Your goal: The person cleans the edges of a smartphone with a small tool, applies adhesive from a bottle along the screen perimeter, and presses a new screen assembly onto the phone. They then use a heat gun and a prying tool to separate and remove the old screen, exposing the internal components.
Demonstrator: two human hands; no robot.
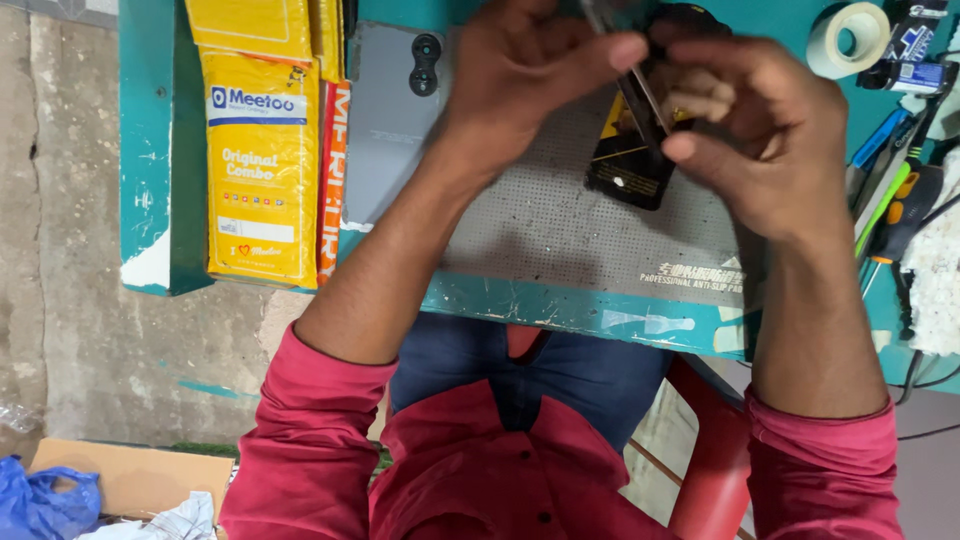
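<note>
Both my hands are raised over a grey perforated work mat point(560, 230) on a teal table point(150, 150). My left hand point(520, 70) and my right hand point(770, 130) pinch the same thin dark panel point(640, 100), which I see edge-on and tilted between the fingertips. Right under it, an opened black phone body point(630, 170) with yellow parts inside lies on the mat. My hands hide its upper part. A grey phone back cover point(390, 110) with a camera cut-out lies on the mat to the left of my left hand.
Yellow flat packages point(260, 150) are stacked at the table's left. A roll of white tape point(848, 38), several screwdrivers and tools point(890, 190) and a white cloth point(935, 270) crowd the right edge. A red chair point(710, 450) is under me, and a cardboard box point(130, 475) is on the floor.
</note>
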